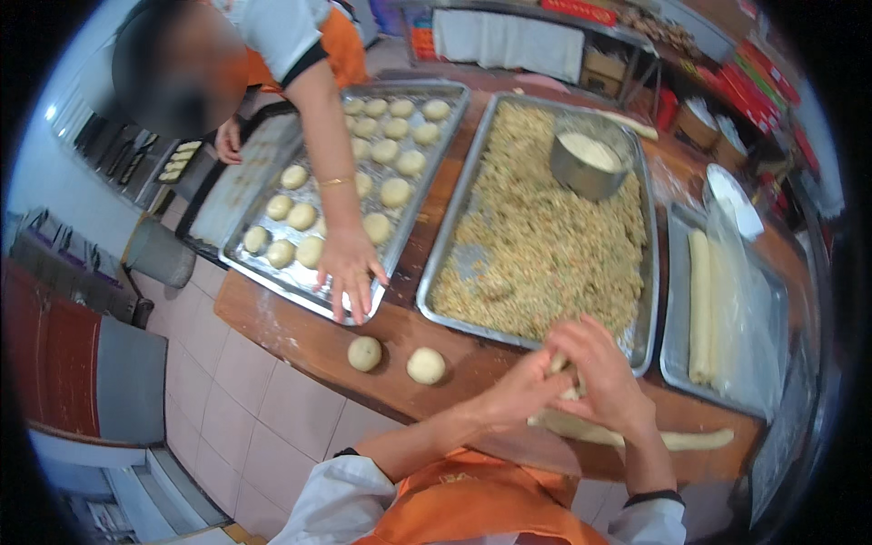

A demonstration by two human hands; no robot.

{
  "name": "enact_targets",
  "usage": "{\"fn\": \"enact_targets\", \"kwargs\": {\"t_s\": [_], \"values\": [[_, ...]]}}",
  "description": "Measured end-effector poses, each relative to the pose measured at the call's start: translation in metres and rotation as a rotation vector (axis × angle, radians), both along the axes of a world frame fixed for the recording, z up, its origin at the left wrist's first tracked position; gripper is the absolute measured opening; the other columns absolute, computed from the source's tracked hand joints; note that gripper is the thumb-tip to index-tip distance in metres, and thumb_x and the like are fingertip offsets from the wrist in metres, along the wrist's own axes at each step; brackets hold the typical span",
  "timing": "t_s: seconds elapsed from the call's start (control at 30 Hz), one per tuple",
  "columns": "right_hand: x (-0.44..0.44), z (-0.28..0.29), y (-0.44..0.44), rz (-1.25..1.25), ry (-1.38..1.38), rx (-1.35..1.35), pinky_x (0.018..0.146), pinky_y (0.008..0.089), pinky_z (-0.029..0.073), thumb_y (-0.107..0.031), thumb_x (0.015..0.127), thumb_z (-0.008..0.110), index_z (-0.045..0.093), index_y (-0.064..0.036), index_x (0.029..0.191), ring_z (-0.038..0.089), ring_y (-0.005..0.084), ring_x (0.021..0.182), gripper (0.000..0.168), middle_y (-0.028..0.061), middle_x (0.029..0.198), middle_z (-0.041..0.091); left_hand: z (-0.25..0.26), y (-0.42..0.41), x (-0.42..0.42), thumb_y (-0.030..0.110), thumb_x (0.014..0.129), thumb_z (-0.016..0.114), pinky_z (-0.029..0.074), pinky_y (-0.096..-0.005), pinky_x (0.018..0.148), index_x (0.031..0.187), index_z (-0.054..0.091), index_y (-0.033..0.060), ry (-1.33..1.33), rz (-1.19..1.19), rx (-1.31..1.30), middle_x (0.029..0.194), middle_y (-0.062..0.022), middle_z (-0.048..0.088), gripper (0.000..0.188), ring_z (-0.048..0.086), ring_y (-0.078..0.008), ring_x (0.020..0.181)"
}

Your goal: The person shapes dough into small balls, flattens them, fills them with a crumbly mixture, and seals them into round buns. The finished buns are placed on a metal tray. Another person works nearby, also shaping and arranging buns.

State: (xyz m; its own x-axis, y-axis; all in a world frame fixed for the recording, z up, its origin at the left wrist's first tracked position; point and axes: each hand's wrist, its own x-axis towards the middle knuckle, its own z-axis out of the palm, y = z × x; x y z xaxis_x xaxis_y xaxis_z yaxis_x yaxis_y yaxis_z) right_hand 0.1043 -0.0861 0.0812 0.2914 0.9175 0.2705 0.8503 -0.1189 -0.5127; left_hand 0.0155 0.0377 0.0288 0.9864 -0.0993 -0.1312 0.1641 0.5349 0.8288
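Between my left hand [521, 388] and my right hand [596, 375] is a piece of dough [567, 381], mostly hidden by the fingers of both. They hold it over the near edge of a metal tray [443, 272] of crumbly filling [545, 252]. A metal bowl [587, 174] with pale contents stands in that filling. Two round dough balls, one darker [364, 353] and one paler [426, 366], sit on the wooden table to the left. Under my wrists a long strip of dough [695, 440] lies along the table's front edge.
A co-worker's hand [351, 266] is spread over the near corner of a metal tray [293, 294] bearing several rows of dough rounds. At right, another tray [674, 327] holds dough rolls [700, 306] partly under plastic film [746, 320]. A white scraper-like item [736, 204] lies behind it.
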Motion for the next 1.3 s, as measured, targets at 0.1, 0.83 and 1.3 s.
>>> {"fn": "enact_targets", "kwargs": {"t_s": [0.1,0.83,1.3], "values": [[-0.003,0.026,0.006,0.043,-0.145,-0.076,0.093,0.042,0.04,-0.021,0.059,0.078,0.05,-0.004,0.113,0.051,0.0341,0.101,0.063,0.016,0.11,0.051,0.014,0.003,-0.001,0.013,0.09,0.045,0.042,-0.0272,0.087,0.13,0.031,0.0046,0.038,-0.159,0.118,0.121,-0.0041,0.043,0.043,0.044,-0.0117,0.11],[-0.05,-0.014,0.024,-0.276,0.387,0.637,0.086,0.0409,0.045,-0.005,0.085,0.05,0.055,0.001,0.085,0.062,0.0246,0.081,0.008,0.011,0.079,0.063,-0.025,-0.017,-0.029,0.032,0.094,0.034,0.044,-0.0338,0.074,0.115,0.041,-0.0003,-0.198,0.341,0.618,0.098,-0.0115,0.053,0.039,0.054,-0.0212,0.089],[-0.057,-0.039,0.023,-0.277,1.105,0.829,0.09,0.0489,0.041,-0.01,0.085,0.053,0.046,-0.003,0.083,0.062,0.0263,0.082,0.01,0.0171,0.087,0.062,-0.034,-0.022,-0.028,0.051,0.089,0.035,0.044,-0.0343,0.061,0.093,0.056,0.0003,-0.329,0.481,0.599,0.079,-0.0133,0.058,0.055,0.06,-0.0253,0.073]]}}
